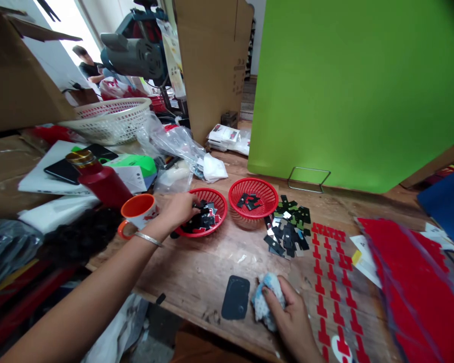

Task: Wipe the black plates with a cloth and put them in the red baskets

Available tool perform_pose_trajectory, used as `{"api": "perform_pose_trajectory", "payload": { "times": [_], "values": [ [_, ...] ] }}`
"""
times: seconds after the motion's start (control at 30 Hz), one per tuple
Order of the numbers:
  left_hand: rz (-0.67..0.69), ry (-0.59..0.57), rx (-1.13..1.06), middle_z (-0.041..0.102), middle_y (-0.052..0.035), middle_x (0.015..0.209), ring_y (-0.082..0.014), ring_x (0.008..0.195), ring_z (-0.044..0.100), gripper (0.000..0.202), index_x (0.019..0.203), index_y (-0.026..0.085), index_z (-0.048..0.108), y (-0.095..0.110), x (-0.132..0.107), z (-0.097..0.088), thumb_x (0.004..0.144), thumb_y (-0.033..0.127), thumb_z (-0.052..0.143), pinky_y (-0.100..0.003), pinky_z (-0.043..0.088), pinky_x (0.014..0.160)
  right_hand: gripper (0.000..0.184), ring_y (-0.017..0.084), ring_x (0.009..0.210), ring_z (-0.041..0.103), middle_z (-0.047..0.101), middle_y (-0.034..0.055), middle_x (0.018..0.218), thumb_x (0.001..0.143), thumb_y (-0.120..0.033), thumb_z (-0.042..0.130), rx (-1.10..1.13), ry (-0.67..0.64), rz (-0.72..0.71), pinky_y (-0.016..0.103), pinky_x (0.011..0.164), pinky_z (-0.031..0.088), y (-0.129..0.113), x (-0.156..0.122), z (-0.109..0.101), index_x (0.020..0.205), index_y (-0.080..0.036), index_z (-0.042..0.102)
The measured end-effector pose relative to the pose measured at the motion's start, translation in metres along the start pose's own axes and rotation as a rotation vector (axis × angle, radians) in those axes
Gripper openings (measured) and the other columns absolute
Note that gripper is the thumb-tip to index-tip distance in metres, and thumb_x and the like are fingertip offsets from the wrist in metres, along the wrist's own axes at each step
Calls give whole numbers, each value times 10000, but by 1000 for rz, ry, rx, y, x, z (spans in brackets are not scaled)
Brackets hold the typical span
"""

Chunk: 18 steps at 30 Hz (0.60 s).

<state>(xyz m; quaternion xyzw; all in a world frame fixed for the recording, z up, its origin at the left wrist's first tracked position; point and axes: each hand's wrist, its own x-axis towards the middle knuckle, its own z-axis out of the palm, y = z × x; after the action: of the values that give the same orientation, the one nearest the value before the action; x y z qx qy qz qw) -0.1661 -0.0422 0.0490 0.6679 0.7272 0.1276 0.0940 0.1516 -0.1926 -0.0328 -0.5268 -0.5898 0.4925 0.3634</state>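
Observation:
My left hand [177,209] reaches over the rim of a red plastic basket [222,222], its fingers curled and pinching at a small black piece among black, white and red ones. In my right hand [293,315] is a crumpled blue-and-white cloth [267,300], pressed near the table's front edge. Just left of that cloth lies a dark rounded pad [235,297], flat on the wood. A second red basket [263,214] stands beside the first, with a few black pieces in it. To its right is a loose heap of black flat pieces [287,232].
Rows of red T-shaped cutouts [331,272] lie on the table [196,267] at right, beside a red sheet [412,282]. An orange-and-white mug [139,217] and a red bottle [104,181] stand close to my left forearm. A green board [348,91] rises behind.

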Motion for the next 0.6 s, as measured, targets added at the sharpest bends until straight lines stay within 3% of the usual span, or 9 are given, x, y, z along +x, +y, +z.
{"api": "perform_pose_trajectory", "payload": {
  "times": [0.07, 0.13, 0.23, 0.33, 0.47, 0.6],
  "values": [
    [102, 74, 42, 695, -108, 770, -243, 717, 606, 184, 788, 175, 732, 22, 7, -3, 694, 307, 645, -297, 406, 648, 198, 142, 632, 476, 486, -23, 670, 865, -349, 524, -2, -26, -6, 218, 584, 377, -1, 0, 0, 764, -184, 561],
    [225, 67, -9, 694, -103, 763, -230, 709, 605, 185, 771, 168, 730, 51, 19, 2, 731, 308, 617, -293, 403, 650, 188, 146, 648, 483, 491, -19, 686, 877, -335, 508, -12, -41, -18, 222, 599, 379, 0, 1, 0, 773, -185, 555],
    [290, -153, -206, 687, -63, 671, -180, 614, 594, 113, 733, 162, 732, 96, 47, 25, 698, 220, 642, -259, 400, 616, 171, 149, 668, 496, 508, -10, 711, 886, -315, 494, -28, -45, -39, 222, 614, 383, 4, 2, 0, 779, -190, 540],
    [271, -238, -222, 681, -53, 633, -162, 593, 595, 80, 690, 147, 734, 127, 79, 57, 645, 138, 668, -236, 406, 613, 151, 151, 677, 507, 529, -2, 724, 880, -295, 503, -51, -33, -71, 220, 622, 388, 7, 3, 0, 775, -192, 538],
    [210, -304, -164, 657, -76, 573, -190, 611, 608, 64, 650, 112, 722, 146, 111, 90, 596, 145, 728, -245, 416, 619, 154, 152, 681, 521, 538, 6, 726, 883, -289, 489, -80, -22, -115, 220, 625, 395, 6, 5, 0, 784, -186, 546],
    [146, -367, -117, 643, -89, 564, -226, 681, 630, 109, 639, 86, 700, 152, 120, 102, 606, 177, 751, -260, 433, 652, 172, 152, 683, 530, 538, 9, 723, 895, -295, 465, -91, -29, -121, 220, 628, 398, 5, 6, -1, 788, -185, 543]
  ]
}}
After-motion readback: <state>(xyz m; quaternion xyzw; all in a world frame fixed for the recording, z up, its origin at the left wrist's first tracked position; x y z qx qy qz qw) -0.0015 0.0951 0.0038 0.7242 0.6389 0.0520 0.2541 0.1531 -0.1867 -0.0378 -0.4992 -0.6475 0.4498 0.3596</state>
